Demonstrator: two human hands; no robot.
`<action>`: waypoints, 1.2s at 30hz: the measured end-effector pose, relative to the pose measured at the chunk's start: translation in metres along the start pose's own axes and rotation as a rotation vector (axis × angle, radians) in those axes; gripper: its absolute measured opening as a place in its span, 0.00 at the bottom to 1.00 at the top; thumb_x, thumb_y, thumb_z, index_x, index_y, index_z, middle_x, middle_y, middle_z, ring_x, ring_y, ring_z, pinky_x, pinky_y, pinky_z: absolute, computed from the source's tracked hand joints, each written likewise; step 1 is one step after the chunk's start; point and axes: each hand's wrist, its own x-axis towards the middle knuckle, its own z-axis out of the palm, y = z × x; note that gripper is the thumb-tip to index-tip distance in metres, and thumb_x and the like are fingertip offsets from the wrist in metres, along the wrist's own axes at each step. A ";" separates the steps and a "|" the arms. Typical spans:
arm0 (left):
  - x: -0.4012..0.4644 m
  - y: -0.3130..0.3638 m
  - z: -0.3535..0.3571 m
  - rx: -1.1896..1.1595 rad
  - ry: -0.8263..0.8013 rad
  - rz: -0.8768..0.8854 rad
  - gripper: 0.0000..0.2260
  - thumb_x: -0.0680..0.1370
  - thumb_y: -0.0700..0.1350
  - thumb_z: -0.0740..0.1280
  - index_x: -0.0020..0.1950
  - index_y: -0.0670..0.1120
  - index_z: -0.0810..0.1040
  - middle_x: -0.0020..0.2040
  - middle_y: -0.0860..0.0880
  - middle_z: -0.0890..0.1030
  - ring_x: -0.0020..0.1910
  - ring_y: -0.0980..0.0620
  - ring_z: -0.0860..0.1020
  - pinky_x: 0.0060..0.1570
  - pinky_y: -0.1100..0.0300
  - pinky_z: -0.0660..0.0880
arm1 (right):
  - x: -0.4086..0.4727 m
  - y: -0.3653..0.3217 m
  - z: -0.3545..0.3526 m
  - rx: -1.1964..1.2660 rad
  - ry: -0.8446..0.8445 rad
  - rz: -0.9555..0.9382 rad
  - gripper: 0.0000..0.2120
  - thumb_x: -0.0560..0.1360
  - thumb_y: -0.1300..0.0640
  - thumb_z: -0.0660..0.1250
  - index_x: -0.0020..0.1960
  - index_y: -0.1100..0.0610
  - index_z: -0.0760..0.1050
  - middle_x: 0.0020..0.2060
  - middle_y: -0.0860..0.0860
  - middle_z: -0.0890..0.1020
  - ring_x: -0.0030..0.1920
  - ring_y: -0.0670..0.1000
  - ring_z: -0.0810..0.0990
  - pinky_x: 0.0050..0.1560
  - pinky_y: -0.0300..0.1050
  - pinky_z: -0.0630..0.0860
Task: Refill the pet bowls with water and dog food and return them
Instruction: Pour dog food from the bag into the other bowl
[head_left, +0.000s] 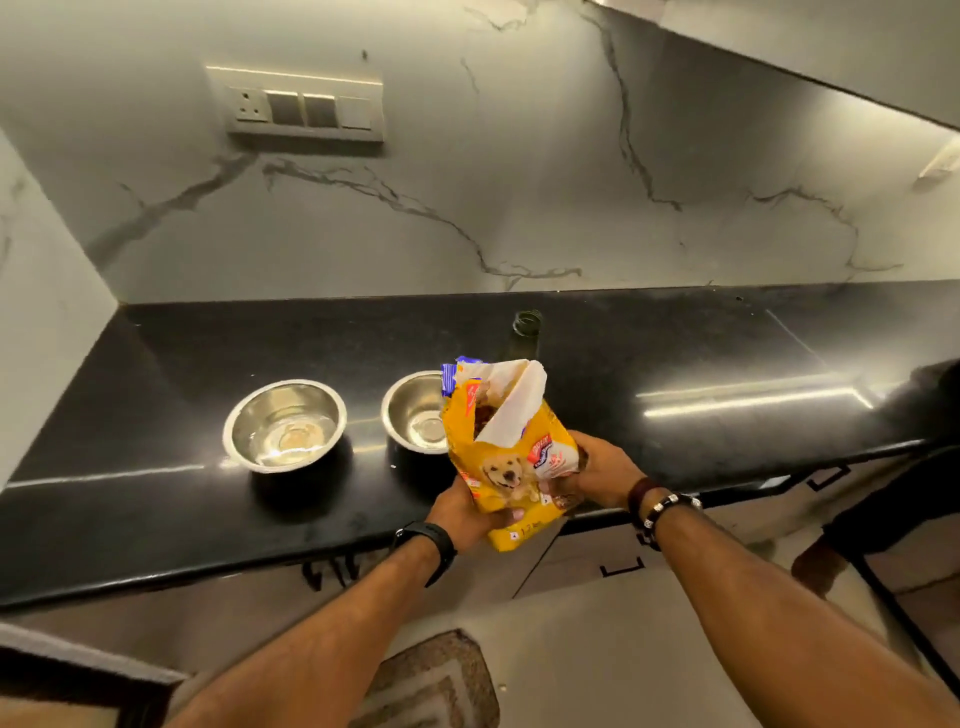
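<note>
Both hands have a closed grip on the yellow food bag (511, 467), the left hand (467, 517) under its bottom corner and the right hand (597, 470) on its side, with the torn top open and tipped toward eleven o'clock over the nearer bowl (413, 410). The other bowl (284, 425) sits on the black table (675, 364) at nine o'clock and seems to hold water. This looks like the food step; next, tilt further so kibble falls inside the rim

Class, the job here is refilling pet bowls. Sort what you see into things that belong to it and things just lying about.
Belonging: dog food bag, left bowl, right bowl, open bottle, both hands.
Lying about: wall switch panel, floor mat.
</note>
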 end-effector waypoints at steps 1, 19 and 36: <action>-0.002 0.000 -0.005 -0.015 -0.011 -0.001 0.48 0.58 0.68 0.77 0.75 0.59 0.64 0.68 0.55 0.77 0.66 0.51 0.75 0.67 0.48 0.73 | 0.001 -0.008 -0.002 -0.014 -0.006 0.004 0.29 0.63 0.47 0.83 0.61 0.41 0.77 0.56 0.44 0.84 0.57 0.48 0.82 0.63 0.55 0.79; 0.005 0.030 -0.020 -0.518 -0.278 -0.181 0.31 0.66 0.58 0.78 0.67 0.58 0.73 0.65 0.52 0.79 0.62 0.48 0.79 0.58 0.41 0.78 | 0.006 -0.068 -0.039 -0.089 0.047 0.067 0.33 0.59 0.30 0.77 0.59 0.44 0.78 0.54 0.47 0.85 0.53 0.49 0.84 0.58 0.52 0.81; 0.011 0.046 -0.010 -0.688 -0.310 -0.197 0.41 0.49 0.62 0.83 0.59 0.59 0.73 0.61 0.53 0.80 0.62 0.47 0.78 0.54 0.44 0.80 | 0.021 -0.080 -0.057 -0.153 0.063 0.065 0.31 0.69 0.41 0.77 0.69 0.50 0.75 0.60 0.51 0.83 0.54 0.51 0.81 0.55 0.46 0.79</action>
